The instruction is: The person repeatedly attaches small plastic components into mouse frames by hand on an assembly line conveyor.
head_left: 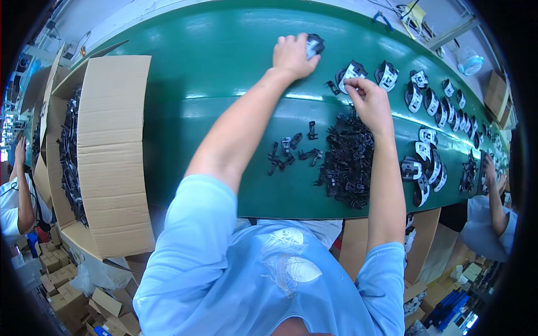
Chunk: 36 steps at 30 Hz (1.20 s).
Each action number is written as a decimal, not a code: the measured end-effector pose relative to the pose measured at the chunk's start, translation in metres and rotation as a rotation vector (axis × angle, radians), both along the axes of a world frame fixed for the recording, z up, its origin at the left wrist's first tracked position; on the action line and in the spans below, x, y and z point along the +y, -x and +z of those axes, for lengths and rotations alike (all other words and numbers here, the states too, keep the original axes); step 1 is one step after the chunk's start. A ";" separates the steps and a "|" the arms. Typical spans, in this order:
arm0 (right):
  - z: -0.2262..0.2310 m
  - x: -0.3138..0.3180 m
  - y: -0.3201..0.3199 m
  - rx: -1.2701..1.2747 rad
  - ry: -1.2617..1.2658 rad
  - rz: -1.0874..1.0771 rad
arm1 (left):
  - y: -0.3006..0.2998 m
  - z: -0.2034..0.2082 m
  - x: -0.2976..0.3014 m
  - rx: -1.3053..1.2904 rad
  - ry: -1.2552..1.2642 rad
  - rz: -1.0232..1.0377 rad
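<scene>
Blue shirt [196,274] nearest | left hand [292,59] gripping dark shell [316,45], far side of counter [224,39] | right hand [371,105] at black-and-white shell [353,70], grasp: cannot tell | shells likely light, stiff, slippery; hold rims

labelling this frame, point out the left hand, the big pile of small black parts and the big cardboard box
Left hand [291,58], head view, back of the hand.
Big pile of small black parts [348,163], head view, middle.
Big cardboard box [115,157], head view, broad flap.
</scene>
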State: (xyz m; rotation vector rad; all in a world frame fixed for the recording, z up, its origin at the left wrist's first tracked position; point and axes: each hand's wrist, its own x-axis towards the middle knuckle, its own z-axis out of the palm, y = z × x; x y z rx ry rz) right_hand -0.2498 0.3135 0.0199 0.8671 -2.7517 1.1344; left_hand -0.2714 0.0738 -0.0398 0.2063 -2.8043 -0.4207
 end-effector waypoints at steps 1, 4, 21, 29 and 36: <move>-0.002 -0.001 0.007 -0.019 -0.046 0.006 | -0.007 0.002 -0.010 0.049 -0.346 0.014; -0.013 -0.009 0.011 0.031 -0.214 0.060 | -0.061 0.026 -0.027 0.073 -1.315 -0.010; 0.041 -0.063 -0.112 -0.465 0.505 0.265 | -0.338 0.032 -0.019 0.202 -2.360 -0.261; 0.009 -0.071 -0.199 -0.836 0.812 0.370 | -0.345 0.036 -0.019 -0.154 -2.236 -0.193; -0.017 -0.056 -0.216 -0.649 0.731 0.336 | -0.346 0.045 -0.022 -0.500 -2.041 -0.101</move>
